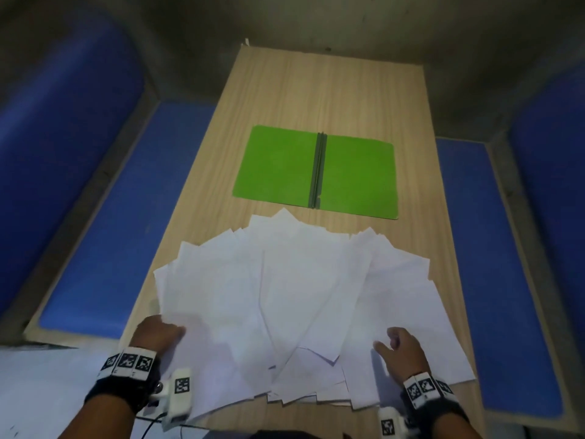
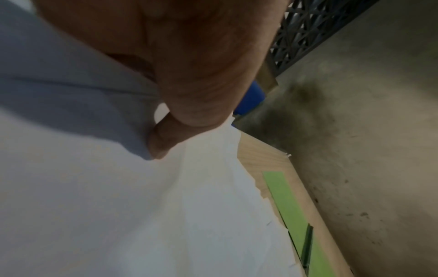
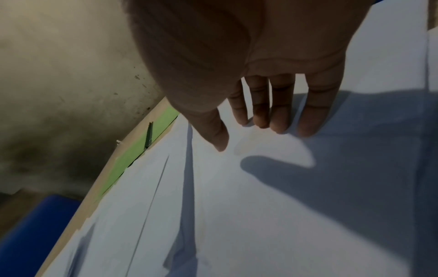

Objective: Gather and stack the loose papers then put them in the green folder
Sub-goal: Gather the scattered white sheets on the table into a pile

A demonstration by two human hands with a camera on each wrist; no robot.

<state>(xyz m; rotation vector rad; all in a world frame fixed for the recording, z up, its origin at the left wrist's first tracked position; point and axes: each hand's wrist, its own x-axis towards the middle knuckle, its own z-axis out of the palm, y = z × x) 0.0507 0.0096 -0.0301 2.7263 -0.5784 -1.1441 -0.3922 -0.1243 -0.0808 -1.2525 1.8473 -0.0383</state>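
Observation:
Several loose white papers (image 1: 300,296) lie fanned out on the near half of a wooden table (image 1: 316,90). Beyond them the green folder (image 1: 316,172) lies open and flat, its dark spine in the middle. My left hand (image 1: 171,331) grips the fan's left edge: the thumb (image 2: 163,142) lies on top of the papers (image 2: 118,206) and the fingers are hidden beneath. My right hand (image 1: 387,342) is over the fan's near right part. Its fingers (image 3: 279,120) are straight, with their tips at the paper surface (image 3: 260,206). A strip of the folder (image 3: 132,155) shows past the sheets.
Blue cushioned benches flank the table on the left (image 1: 104,217) and on the right (image 1: 493,248). Grey concrete floor lies beyond the far edge. A white surface (image 1: 47,391) and a thin cable (image 1: 152,423) sit at the near left.

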